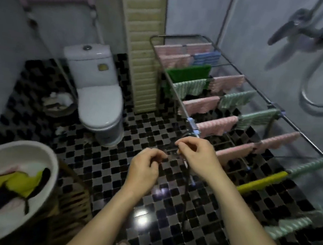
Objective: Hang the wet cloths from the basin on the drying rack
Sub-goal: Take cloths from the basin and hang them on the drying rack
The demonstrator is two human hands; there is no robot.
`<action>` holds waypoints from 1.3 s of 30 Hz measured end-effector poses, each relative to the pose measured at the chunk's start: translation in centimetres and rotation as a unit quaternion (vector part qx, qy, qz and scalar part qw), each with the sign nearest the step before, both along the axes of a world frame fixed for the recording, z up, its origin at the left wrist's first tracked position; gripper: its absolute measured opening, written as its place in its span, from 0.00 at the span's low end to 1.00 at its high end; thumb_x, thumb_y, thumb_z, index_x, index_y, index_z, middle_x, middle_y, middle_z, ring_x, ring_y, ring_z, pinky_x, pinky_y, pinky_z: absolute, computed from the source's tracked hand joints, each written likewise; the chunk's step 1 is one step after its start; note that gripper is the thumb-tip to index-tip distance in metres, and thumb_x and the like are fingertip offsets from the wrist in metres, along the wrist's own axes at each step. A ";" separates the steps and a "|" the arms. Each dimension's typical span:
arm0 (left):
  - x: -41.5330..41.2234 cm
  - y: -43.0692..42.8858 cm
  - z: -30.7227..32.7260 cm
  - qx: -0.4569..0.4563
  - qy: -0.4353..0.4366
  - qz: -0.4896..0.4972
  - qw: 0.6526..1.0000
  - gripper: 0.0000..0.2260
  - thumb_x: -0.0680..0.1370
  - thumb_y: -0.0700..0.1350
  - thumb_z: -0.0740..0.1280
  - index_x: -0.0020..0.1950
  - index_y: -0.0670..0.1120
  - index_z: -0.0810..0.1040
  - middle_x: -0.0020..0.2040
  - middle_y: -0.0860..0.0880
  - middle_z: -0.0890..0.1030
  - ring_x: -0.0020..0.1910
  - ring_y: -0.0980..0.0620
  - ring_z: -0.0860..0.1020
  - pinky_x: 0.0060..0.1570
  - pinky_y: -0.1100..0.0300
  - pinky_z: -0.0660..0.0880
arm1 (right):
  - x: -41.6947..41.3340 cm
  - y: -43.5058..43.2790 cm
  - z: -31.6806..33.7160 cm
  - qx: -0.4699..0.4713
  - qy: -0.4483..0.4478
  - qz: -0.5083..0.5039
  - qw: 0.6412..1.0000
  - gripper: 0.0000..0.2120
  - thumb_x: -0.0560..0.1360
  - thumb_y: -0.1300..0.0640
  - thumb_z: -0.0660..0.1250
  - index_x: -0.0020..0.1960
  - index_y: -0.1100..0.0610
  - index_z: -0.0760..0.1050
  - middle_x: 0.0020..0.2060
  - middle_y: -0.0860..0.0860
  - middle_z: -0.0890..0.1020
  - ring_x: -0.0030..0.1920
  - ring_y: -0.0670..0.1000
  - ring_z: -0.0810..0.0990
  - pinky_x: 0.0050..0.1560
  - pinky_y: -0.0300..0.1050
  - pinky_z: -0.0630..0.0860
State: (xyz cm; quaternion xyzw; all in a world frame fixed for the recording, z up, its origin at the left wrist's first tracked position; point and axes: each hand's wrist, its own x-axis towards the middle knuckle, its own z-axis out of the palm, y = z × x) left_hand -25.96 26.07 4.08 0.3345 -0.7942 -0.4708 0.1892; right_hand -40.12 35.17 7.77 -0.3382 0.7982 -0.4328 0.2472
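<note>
Your left hand [145, 166] and right hand [196, 156] have curled, pinching fingers by the drying rack [192, 124]. I cannot tell what they hold. More wet cloths [22, 183] sit in the basin [24, 145]. Spread each one flat over a bare bar.

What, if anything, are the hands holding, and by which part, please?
Cannot tell: the left hand and right hand curl their fingers as if pinching, but nothing held shows clearly.
</note>
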 end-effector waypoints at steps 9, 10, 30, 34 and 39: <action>13.6 -9.3 -3.5 0.045 -0.082 0.291 0.952 0.10 0.80 0.40 0.62 0.58 0.50 0.79 0.56 0.54 0.79 0.53 0.58 0.75 0.50 0.65 0.68 | 11.6 -14.0 -3.2 0.063 -0.082 0.225 0.969 0.12 0.78 0.53 0.65 0.62 0.48 0.77 0.55 0.41 0.80 0.56 0.39 0.77 0.58 0.41 0.76; 15.4 -10.1 -4.0 0.060 -0.097 0.314 0.943 0.11 0.79 0.40 0.61 0.58 0.49 0.78 0.57 0.52 0.79 0.54 0.56 0.76 0.51 0.64 0.69 | 13.1 -15.5 -4.0 0.078 -0.102 0.251 0.960 0.13 0.78 0.53 0.65 0.63 0.48 0.76 0.57 0.42 0.79 0.58 0.41 0.77 0.59 0.41 0.76; 30.0 -22.3 -22.0 0.176 -0.420 0.260 0.851 0.23 0.75 0.49 0.60 0.70 0.63 0.67 0.76 0.48 0.61 0.72 0.42 0.63 0.70 0.47 0.63 | 30.7 -32.0 -20.5 0.181 0.235 0.533 0.792 0.31 0.73 0.57 0.68 0.73 0.57 0.62 0.67 0.55 0.69 0.69 0.58 0.65 0.71 0.48 0.61; 30.3 -22.9 -21.7 0.225 -0.229 0.382 0.867 0.19 0.73 0.42 0.62 0.61 0.56 0.79 0.56 0.51 0.82 0.53 0.47 0.79 0.50 0.58 0.76 | 31.8 -34.1 -22.8 0.194 0.177 0.535 0.803 0.38 0.74 0.58 0.68 0.78 0.52 0.51 0.76 0.54 0.58 0.76 0.57 0.54 0.76 0.52 0.56; 31.2 -23.2 -17.7 0.321 0.167 0.522 0.772 0.20 0.73 0.26 0.59 0.36 0.46 0.85 0.38 0.43 0.82 0.39 0.50 0.77 0.38 0.66 0.73 | 32.9 -35.3 -23.3 0.103 0.041 0.501 0.858 0.30 0.72 0.64 0.70 0.72 0.55 0.69 0.65 0.55 0.77 0.65 0.55 0.75 0.65 0.45 0.70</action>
